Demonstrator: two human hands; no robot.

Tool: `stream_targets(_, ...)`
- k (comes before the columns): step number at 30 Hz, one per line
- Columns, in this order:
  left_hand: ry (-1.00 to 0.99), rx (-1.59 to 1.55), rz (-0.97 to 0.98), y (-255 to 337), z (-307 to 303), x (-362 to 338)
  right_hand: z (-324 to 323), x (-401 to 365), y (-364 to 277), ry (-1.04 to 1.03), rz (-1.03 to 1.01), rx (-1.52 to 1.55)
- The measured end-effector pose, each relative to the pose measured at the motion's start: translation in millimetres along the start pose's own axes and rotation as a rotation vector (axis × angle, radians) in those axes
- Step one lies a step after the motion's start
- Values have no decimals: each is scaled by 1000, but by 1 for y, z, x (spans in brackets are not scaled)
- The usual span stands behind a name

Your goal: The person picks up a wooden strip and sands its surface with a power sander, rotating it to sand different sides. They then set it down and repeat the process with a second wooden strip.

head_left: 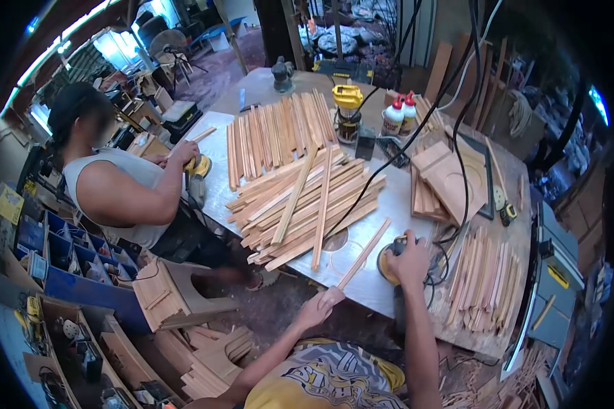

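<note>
My left hand [315, 310] is closed round the near end of a thin wooden strip [366, 253], which points away from me over the pale metal tabletop [361, 286]. My right hand [411, 262] grips a small power sander [390, 263] with a yellow lower part, standing just right of the strip. Beyond my left hand lies a crisscrossed heap of wooden strips [300, 208], with a more even row of strips [276, 133] behind it. Another bundle of strips [483, 283] rests to the right of my right hand.
At the left, a co-worker [126, 177] holds a strip and a yellow sander [199, 165]. A yellow-topped router [348, 109] and glue bottles [393, 116] stand at the back. Black cables [389, 167] hang across the table. Wooden panels [450, 180] lie at right.
</note>
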State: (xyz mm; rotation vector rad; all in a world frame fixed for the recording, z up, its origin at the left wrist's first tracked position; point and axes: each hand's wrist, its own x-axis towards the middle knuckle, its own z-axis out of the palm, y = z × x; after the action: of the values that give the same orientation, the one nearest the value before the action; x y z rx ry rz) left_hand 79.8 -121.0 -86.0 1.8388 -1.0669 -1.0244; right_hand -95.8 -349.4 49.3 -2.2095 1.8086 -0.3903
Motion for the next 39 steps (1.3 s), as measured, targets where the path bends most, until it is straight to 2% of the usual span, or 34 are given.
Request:
stream_targets(3,9,-1,-74,10,7,-2,-1,-2,0,13,-4,-17)
stream_targets(5,67,112,-155,8,15,-2,2,0,1,23,-5,-24)
stream_targets(7,56,93,-176,8,17,1,-1,2,2,-50,1,-22)
stream_targets(8,61,-11,-198,19,13,0,5,3,6,-34,-13,-15)
stream_targets(13,46,27,-32,9,5,2,1,3,8,-53,-60,0)
stream_targets(15,-12,-20,-23,4,0,1,-6,2,4,-77,-51,-24)
stream_targets(17,-71,-167,-110,-12,1,-1,-6,3,4,-89,-44,-29)
stream_targets(19,-91,-244,-149,6,-6,-9,-4,2,4,-62,-39,-33)
stream_targets(21,-223,-531,-438,17,-13,-11,-4,1,4,-74,-24,-27)
stream_targets(23,-229,-526,-438,30,-17,-16,-4,3,3,-79,-37,-57)
stream_targets(25,-105,-564,-228,30,-15,-20,-6,6,2,-91,-66,-53)
stream_targets(27,-70,-570,-161,34,-18,-22,-8,6,4,-97,-91,-48)
stream_targets(29,134,-373,98,69,-25,-31,-7,7,7,-82,-174,-50)
stream_targets(31,181,-301,160,98,-36,-41,-6,8,8,-52,-179,-26)
stream_targets(33,319,-338,271,117,-41,-48,-1,14,10,-42,-202,-5)
stream_targets(34,309,-436,288,122,-43,-50,0,17,10,-34,-215,-4)
stream_targets(37,324,-451,407,132,-51,-56,2,28,5,-24,-183,0)
stream_targets(39,317,-470,399,142,-53,-63,3,32,3,-32,-172,-2)
